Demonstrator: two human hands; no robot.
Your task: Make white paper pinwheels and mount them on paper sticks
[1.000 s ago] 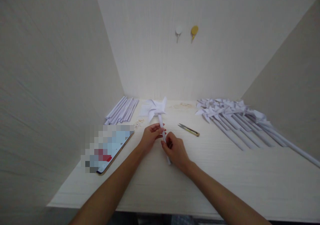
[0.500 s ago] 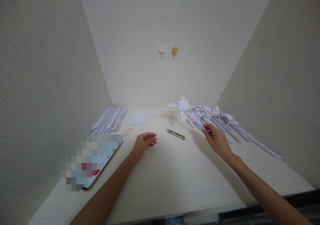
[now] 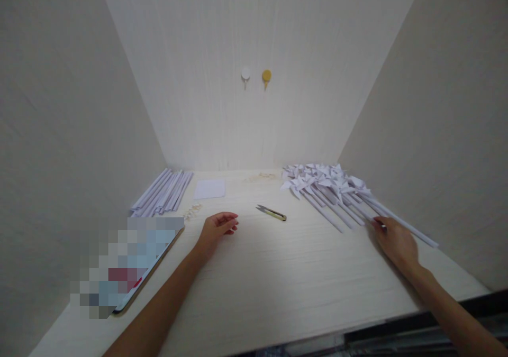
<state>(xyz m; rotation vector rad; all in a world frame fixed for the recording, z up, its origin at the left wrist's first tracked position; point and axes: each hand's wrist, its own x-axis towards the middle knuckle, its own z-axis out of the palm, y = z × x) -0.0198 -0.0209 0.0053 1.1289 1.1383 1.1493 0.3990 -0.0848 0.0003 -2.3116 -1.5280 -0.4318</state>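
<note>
The right hand (image 3: 397, 243) lies at four o'clock on the table (image 3: 278, 277), its grip loose and holding nothing, fingertips touching the stick ends of the heap of paper pinwheels (image 3: 329, 188) — the heap fans out toward two o'clock. The left hand (image 3: 214, 229) rests palm-up near the centre, fingers curled and empty. Snips (image 3: 271, 213) lie just right of it; rolled paper sticks (image 3: 162, 190) sit at ten o'clock, a paper square (image 3: 210, 189) beside them.
</note>
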